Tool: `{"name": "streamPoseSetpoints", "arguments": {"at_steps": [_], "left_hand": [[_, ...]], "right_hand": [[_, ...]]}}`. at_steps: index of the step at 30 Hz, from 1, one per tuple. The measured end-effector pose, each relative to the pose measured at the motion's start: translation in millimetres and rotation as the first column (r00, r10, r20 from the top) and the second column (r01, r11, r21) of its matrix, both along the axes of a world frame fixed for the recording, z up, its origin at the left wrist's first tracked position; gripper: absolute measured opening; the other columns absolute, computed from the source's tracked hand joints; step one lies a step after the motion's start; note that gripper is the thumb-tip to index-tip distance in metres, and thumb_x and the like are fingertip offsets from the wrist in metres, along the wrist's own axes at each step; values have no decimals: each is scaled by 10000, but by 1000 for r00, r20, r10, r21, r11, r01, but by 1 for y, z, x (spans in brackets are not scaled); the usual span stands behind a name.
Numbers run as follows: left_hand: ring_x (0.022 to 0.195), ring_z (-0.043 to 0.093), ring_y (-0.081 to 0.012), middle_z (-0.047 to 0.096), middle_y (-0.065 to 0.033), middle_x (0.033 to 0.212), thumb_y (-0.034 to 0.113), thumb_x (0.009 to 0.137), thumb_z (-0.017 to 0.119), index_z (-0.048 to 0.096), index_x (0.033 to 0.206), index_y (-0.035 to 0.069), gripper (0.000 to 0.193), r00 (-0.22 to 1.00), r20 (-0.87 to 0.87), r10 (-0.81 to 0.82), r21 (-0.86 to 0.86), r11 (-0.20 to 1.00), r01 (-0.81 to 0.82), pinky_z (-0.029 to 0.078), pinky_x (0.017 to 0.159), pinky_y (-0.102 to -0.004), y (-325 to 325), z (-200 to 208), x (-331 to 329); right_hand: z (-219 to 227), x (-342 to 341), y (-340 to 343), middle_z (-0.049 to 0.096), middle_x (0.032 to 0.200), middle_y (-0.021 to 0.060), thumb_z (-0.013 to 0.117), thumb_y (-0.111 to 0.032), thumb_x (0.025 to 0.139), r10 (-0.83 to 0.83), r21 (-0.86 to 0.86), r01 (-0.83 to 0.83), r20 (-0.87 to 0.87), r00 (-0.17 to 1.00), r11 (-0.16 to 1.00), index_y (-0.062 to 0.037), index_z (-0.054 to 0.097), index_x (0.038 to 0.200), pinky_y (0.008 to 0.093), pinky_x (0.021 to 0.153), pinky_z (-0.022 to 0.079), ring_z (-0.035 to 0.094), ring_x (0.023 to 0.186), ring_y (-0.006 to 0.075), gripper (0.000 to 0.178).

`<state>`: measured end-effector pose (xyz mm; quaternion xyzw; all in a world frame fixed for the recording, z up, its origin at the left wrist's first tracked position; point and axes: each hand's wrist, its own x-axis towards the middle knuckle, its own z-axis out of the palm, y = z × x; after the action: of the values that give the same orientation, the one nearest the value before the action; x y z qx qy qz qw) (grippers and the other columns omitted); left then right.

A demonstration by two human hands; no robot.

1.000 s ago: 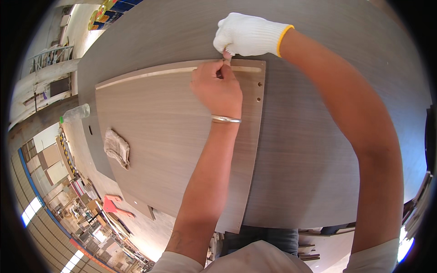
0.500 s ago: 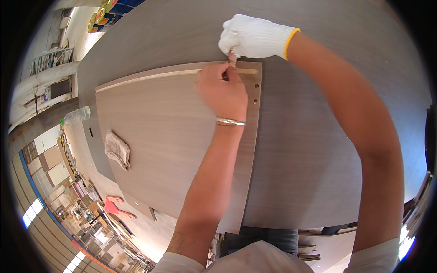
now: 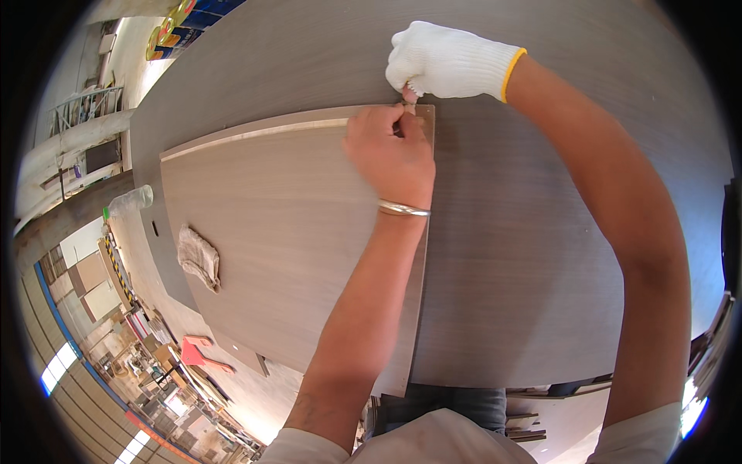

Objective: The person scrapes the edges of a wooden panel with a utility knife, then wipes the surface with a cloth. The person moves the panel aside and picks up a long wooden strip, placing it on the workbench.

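Note:
A brown wood-grain board (image 3: 286, 224) lies on a larger dark panel (image 3: 525, 247). A pale groove (image 3: 255, 133) runs along the board's far edge. Bare and wearing a silver bangle (image 3: 403, 207), my left hand (image 3: 392, 151) is closed over the groove's right end by the far right corner. My right hand (image 3: 454, 62) wears a white knit glove with a yellow cuff and a bare thumb tip. Its fingers curl shut just past the same edge, the thumb meeting my left fingertips. Whatever is pinched there is hidden by the fingers.
A crumpled cloth (image 3: 199, 257) rests on the board's left part. Beyond the panel's left edge are a clear bottle with a green cap (image 3: 130, 201) and a red forked object (image 3: 195, 353) on the floor. Blue and yellow cans (image 3: 182, 35) stand at the far left.
Both hands have slid slightly right together along the far edge toward the corner. My left hand and wrist now cover the two holes that showed near the board's right edge.

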<state>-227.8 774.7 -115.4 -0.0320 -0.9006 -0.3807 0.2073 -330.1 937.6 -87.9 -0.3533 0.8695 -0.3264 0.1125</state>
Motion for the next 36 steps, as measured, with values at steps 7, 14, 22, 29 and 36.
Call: {"name": "streamPoseSetpoints", "arguments": {"at_steps": [7, 14, 22, 29, 36], "left_hand": [[688, 572, -229, 610, -76, 712, -37, 832, 759, 671, 773, -1, 111, 998, -62, 10, -70, 997, -14, 468, 625, -364, 8, 7, 4], [747, 584, -241, 614, -34, 742, -3, 830, 763, 662, 777, 58, 129, 999, -54, -1, -9, 1000, 1, 421, 693, -391, 13, 0, 2], [689, 539, -180, 614, -61, 754, 6, 867, 780, 720, 829, 1, 71, 997, -5, -71, -27, 997, 71, 456, 620, -344, 12, 4, 4], [1036, 603, -274, 685, -91, 1085, 23, 883, 694, 733, 1131, 31, 251, 989, -64, -133, -156, 980, 122, 475, 885, -420, 0, 8, 10], [1390, 505, -383, 615, -176, 1398, 103, 900, 648, 622, 1330, -30, 450, 951, 127, -283, -428, 849, 310, 346, 1199, -541, 4, 18, 19]], "right_hand": [[18, 8, 7, 589, 780, 61, 666, -11, 829, 15, 48, -15, -13, 1000, 999, -94, 675, 746, 402, 685, 493, 566, 889, 262, 118], [-4, 4, 14, 593, 775, 38, 674, -18, 827, 9, -5, -9, -43, 999, 1000, -117, 681, 762, 399, 695, 498, 566, 903, 264, 119], [4, 16, 23, 601, 843, 41, 656, -60, 848, 13, 55, -4, -163, 986, 998, -114, 658, 767, 402, 751, 494, 561, 927, 277, 98], [-8, 41, 96, 622, 916, 71, 646, -75, 885, -166, -137, 162, -14, 986, 977, -81, 662, 846, 403, 800, 497, 582, 899, 282, 43], [-13, 154, 96, 636, 894, 88, 650, 4, 867, -739, -258, 703, -76, 669, 663, -26, 642, 918, 368, 823, 485, 594, 872, 275, 59]]}}
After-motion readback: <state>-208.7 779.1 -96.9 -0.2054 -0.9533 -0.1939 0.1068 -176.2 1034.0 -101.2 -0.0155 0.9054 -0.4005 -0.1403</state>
